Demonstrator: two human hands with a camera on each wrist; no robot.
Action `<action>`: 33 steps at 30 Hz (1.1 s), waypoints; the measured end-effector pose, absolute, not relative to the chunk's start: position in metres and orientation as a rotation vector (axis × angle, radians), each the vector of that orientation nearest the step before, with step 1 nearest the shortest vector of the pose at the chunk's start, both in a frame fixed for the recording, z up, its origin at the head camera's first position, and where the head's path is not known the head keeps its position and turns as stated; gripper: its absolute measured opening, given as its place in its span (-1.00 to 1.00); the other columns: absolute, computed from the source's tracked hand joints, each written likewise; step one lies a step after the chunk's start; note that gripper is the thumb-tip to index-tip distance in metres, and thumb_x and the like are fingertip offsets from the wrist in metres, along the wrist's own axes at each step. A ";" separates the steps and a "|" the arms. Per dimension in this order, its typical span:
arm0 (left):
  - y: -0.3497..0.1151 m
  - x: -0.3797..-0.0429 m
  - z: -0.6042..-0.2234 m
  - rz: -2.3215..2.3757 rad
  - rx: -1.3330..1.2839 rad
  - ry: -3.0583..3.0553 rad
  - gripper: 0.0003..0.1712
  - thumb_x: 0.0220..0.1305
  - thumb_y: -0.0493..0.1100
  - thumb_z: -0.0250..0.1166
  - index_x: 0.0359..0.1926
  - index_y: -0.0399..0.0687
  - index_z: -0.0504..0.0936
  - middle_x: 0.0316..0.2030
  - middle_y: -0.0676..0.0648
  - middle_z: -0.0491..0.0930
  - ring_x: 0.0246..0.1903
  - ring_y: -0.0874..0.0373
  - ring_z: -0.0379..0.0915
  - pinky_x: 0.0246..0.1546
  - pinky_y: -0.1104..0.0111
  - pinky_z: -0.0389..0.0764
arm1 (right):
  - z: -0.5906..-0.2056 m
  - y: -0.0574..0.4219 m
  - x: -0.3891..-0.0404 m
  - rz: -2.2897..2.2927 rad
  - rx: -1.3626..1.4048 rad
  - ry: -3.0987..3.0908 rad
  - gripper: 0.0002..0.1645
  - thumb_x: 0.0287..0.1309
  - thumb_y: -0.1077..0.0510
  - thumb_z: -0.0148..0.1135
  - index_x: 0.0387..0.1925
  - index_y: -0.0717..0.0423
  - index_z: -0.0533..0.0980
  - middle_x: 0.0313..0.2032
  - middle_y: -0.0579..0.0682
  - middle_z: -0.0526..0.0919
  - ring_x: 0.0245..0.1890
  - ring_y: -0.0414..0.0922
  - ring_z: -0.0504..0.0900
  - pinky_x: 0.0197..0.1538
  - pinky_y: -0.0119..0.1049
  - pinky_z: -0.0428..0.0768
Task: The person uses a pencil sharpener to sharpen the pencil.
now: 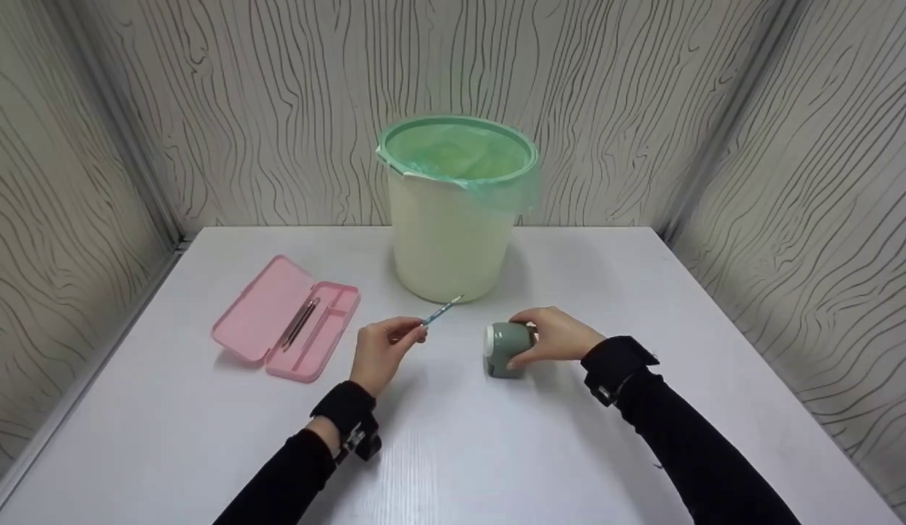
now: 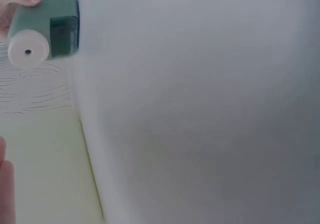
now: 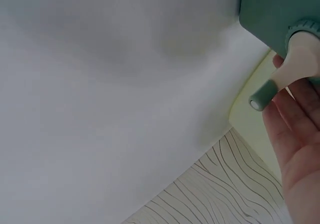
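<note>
My left hand (image 1: 380,354) pinches a slim blue pencil (image 1: 440,313) between thumb and fingers, its pale sharpened tip pointing up and to the right. Just right of it, the right hand (image 1: 559,337) grips a green crank pencil sharpener (image 1: 510,350) by its body, low at the white table. The sharpener's round white front with a small hole (image 2: 28,51) shows in the left wrist view, facing the left hand's side. On its other side the right wrist view shows the pale crank handle (image 3: 295,63) with a green knob, close to the right palm.
A tall pale bin (image 1: 453,240) with a green rim and a green liner bag stands at the back of the white table (image 1: 453,452). At left lies an open pink pencil case (image 1: 260,310) with a few slim dark items (image 1: 301,324) inside. Wood-patterned walls (image 1: 292,109) enclose the table.
</note>
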State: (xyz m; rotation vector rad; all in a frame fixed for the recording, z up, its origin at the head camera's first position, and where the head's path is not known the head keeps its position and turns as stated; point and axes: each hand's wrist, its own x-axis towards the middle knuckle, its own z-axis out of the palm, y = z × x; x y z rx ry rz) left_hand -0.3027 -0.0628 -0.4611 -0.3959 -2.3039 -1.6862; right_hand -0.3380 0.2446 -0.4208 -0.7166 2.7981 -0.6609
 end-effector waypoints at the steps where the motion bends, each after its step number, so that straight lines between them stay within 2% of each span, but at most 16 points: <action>1: -0.060 -0.301 -0.461 -1.698 -0.393 -2.283 -0.83 0.32 -0.25 0.39 -0.13 -0.23 0.79 -0.27 -0.19 0.82 -0.25 0.00 0.80 -0.15 0.37 0.74 | -0.420 0.245 -0.337 -0.699 -0.726 2.803 -0.11 -0.10 -0.13 0.65 0.20 0.28 0.56 0.12 0.17 0.71 0.18 0.10 0.65 0.27 0.09 0.60; 4: -0.051 -0.298 -0.461 -1.759 -0.360 -2.220 -0.82 0.33 -0.24 0.38 -0.12 -0.26 0.79 -0.27 -0.21 0.82 -0.24 -0.01 0.80 -0.12 0.36 0.74 | -0.417 0.244 -0.332 -0.809 -0.760 2.839 -0.16 -0.01 -0.13 0.60 0.20 0.28 0.57 0.13 0.21 0.71 0.23 0.15 0.63 0.31 0.14 0.56; 7: -0.041 -0.295 -0.460 -1.825 -0.293 -2.179 -0.81 0.33 -0.23 0.39 -0.11 -0.26 0.78 -0.26 -0.20 0.82 -0.24 0.04 0.79 -0.09 0.37 0.74 | -0.414 0.236 -0.326 -0.881 -0.793 2.915 -0.29 0.10 -0.06 0.54 0.18 0.27 0.59 0.10 0.20 0.74 0.23 0.16 0.65 0.30 0.14 0.56; 11: -0.030 -0.292 -0.458 -1.899 -0.218 -2.135 -0.81 0.32 -0.24 0.39 -0.10 -0.24 0.78 -0.25 -0.20 0.82 -0.23 0.07 0.79 -0.08 0.38 0.73 | -0.414 0.222 -0.316 -1.025 -0.762 3.012 -0.48 0.21 0.05 0.46 0.13 0.23 0.64 0.06 0.14 0.77 0.17 0.13 0.69 0.26 0.10 0.59; 15: -0.020 -0.291 -0.459 -1.942 -0.186 -2.097 -0.82 0.33 -0.26 0.38 -0.09 -0.23 0.78 -0.24 -0.20 0.82 -0.22 0.08 0.79 -0.11 0.41 0.73 | -0.417 0.205 -0.308 -1.248 -0.721 3.028 -0.58 0.24 0.11 0.42 0.08 0.21 0.67 0.02 0.14 0.79 0.11 0.10 0.73 0.19 0.08 0.65; 19: -0.013 -0.292 -0.462 -1.947 -0.178 -2.083 -0.82 0.32 -0.25 0.39 -0.10 -0.22 0.79 -0.25 -0.18 0.82 -0.23 0.10 0.79 -0.17 0.47 0.70 | -0.418 0.189 -0.304 -1.480 -0.622 2.992 -0.64 0.27 0.15 0.39 0.06 0.20 0.69 -0.01 0.13 0.80 0.08 0.09 0.75 0.13 -0.02 0.70; 23: -0.008 -0.293 -0.463 -1.917 -0.193 -2.098 -0.83 0.31 -0.23 0.41 -0.12 -0.17 0.80 -0.26 -0.16 0.83 -0.24 0.10 0.79 -0.17 0.46 0.71 | -0.419 0.177 -0.304 -1.670 -0.505 2.937 -0.70 0.27 0.15 0.39 0.00 0.17 0.73 -0.07 0.13 0.82 -0.03 0.03 0.80 0.00 -0.26 0.74; 27: -0.006 -0.296 -0.462 -1.873 -0.216 -2.109 -0.84 0.31 -0.22 0.41 -0.13 -0.16 0.81 -0.27 -0.15 0.83 -0.24 0.09 0.79 -0.15 0.42 0.73 | -0.420 0.168 -0.307 -1.784 -0.417 2.873 -0.75 0.24 0.13 0.42 -0.07 0.14 0.76 -0.13 0.10 0.84 -0.14 -0.07 0.82 -0.16 -0.46 0.68; 30: -0.005 -0.298 -0.462 -1.856 -0.232 -2.105 -0.84 0.31 -0.21 0.41 -0.14 -0.17 0.81 -0.28 -0.16 0.83 -0.25 0.08 0.79 -0.16 0.41 0.73 | -0.421 0.164 -0.308 -1.843 -0.374 2.820 -0.77 0.23 0.12 0.44 -0.12 0.13 0.78 -0.17 0.10 0.84 -0.15 -0.11 0.82 -0.15 -0.50 0.66; 33: -0.004 -0.299 -0.460 -1.868 -0.236 -2.093 -0.83 0.31 -0.21 0.41 -0.14 -0.19 0.81 -0.28 -0.19 0.83 -0.25 0.04 0.80 -0.17 0.40 0.74 | -0.421 0.160 -0.309 -1.887 -0.347 2.774 -0.77 0.22 0.11 0.45 -0.15 0.14 0.78 -0.19 0.10 0.85 -0.14 -0.11 0.83 -0.07 -0.41 0.69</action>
